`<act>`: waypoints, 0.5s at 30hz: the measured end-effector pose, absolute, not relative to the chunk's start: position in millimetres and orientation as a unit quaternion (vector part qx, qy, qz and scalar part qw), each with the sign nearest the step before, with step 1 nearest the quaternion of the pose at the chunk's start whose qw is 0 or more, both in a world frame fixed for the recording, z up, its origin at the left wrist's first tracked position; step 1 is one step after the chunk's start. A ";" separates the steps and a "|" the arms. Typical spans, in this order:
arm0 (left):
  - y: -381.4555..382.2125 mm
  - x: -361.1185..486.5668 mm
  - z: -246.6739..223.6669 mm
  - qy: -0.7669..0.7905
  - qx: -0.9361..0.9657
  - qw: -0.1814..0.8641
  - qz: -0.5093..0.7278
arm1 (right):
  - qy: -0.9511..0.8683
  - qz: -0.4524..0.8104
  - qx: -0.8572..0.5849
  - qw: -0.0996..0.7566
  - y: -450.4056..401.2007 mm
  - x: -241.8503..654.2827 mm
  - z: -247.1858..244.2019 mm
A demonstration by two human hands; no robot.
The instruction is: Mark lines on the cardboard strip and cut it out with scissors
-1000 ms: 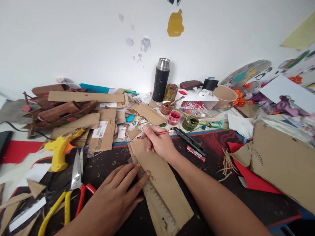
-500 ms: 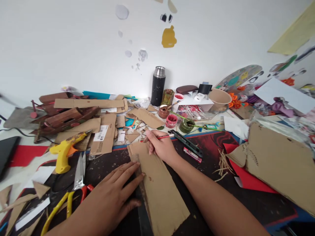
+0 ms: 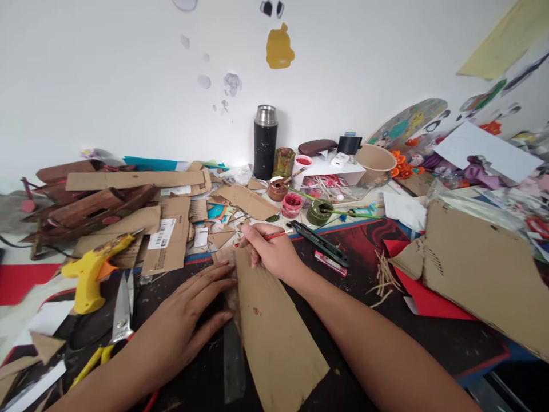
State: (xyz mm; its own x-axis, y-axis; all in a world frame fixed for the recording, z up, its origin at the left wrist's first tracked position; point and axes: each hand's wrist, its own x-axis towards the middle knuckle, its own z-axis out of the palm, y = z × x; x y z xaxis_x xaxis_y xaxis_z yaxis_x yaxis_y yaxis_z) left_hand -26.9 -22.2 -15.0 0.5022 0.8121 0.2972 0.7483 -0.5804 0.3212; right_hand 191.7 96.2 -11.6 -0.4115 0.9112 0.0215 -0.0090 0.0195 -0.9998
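A long strip of brown cardboard [image 3: 274, 326] lies lengthwise on the dark mat. Along its left edge rests a translucent ruler [image 3: 234, 360], its lower end showing on the mat. My left hand [image 3: 199, 309] lies over the ruler and the cardboard's left edge, fingers stretched out. Near the far end of the cardboard, my right hand [image 3: 272, 252] grips a thin red pencil [image 3: 277, 234], whose back end points right; its tip is hidden by the fingers. A dark green cutter [image 3: 319, 243] lies just right of this hand, beside a small pink case [image 3: 330, 263].
Yellow glue gun [image 3: 90, 274] and scissors [image 3: 122, 315] lie left. Behind are cardboard scraps [image 3: 167, 234], a brown model [image 3: 90, 209], paint pots [image 3: 291, 205] and a black flask [image 3: 265, 143]. A large cardboard piece [image 3: 480, 269] stands right.
The view has shifted, moving most things left in the picture. My left hand has moved left relative to the cardboard, and more of the ruler shows. My right hand still holds the pencil.
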 end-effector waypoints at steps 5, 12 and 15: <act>-24.4 -26.0 -13.6 0.459 0.856 0.097 0.219 | -0.602 0.586 -0.384 0.382 94.1 193.1 -6.9; -24.6 -25.4 -13.7 0.459 0.850 0.117 0.231 | -0.609 0.586 -0.380 0.375 92.5 193.5 -5.1; -24.6 -25.6 -14.9 0.457 0.850 0.115 0.235 | -0.609 0.584 -0.380 0.378 92.0 193.2 -4.9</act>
